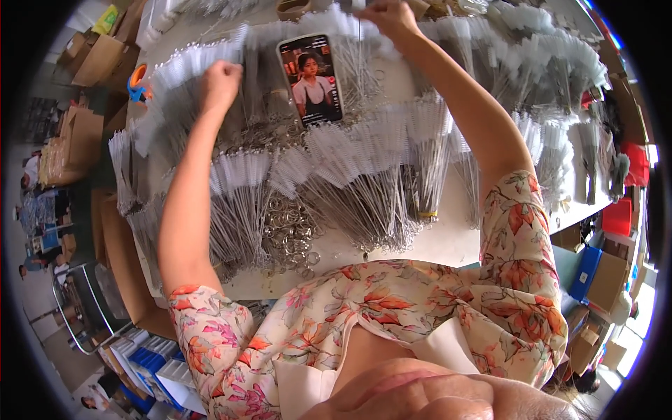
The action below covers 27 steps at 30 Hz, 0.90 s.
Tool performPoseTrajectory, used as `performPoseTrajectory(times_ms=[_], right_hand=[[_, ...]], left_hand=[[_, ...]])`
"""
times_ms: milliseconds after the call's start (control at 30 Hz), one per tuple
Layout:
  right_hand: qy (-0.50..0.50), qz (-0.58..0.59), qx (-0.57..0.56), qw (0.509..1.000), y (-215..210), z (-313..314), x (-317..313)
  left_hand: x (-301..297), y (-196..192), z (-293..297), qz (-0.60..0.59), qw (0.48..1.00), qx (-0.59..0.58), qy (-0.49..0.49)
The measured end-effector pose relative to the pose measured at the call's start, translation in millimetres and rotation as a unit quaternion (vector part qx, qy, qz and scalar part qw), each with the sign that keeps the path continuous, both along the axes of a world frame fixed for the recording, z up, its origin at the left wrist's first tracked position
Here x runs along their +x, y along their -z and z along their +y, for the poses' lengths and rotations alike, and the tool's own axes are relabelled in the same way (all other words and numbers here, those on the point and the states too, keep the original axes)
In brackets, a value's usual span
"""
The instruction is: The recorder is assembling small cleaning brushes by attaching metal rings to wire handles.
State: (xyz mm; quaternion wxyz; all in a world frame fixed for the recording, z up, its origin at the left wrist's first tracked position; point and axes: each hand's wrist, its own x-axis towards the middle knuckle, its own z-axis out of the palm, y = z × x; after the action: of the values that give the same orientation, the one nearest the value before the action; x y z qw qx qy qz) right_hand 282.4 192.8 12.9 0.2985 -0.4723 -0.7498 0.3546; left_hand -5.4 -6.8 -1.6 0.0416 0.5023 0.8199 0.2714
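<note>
Both my arms reach forward over a table spread with bundles of thin wire-handled brushes (371, 150) with white bristle ends. At the far left, my left hand (220, 84) is curled closed above the brushes, slightly blurred; whatever its fingers hold is hidden. Farther off and to the right, my right hand (390, 19) has its fingers pinched together at the far rows of brushes. A thin dark line shows below its fingertips, too small to name. Between my hands a phone (311, 80) with a lit screen leans on the brushes.
Loose metal rings (290, 227) lie in a heap among the near bundles. Orange-handled scissors (138, 82) rest at the table's left edge. Cardboard boxes (78, 143) stand to the left, and a blue bin (585, 274) and red containers (617, 216) to the right.
</note>
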Motion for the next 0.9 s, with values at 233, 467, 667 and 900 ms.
performPoseTrajectory(times_ms=[233, 467, 667, 900], right_hand=[[-0.064, 0.266, -0.012, 0.962, -66, 45, 92], [-0.018, -0.269, 0.124, 0.955, -12, 9, 117], [0.018, -0.361, 0.138, 0.922, 10, 5, 109], [0.065, 0.074, 0.127, 0.987, -41, 51, 174]], left_hand=[[2, -100, -75, -0.499, 0.829, 0.247, 0.057], [67, -141, -202, -0.436, 0.875, 0.209, -0.033], [81, -116, -280, -0.461, 0.863, 0.201, -0.041], [84, -105, -323, -0.479, 0.817, 0.293, -0.129]])
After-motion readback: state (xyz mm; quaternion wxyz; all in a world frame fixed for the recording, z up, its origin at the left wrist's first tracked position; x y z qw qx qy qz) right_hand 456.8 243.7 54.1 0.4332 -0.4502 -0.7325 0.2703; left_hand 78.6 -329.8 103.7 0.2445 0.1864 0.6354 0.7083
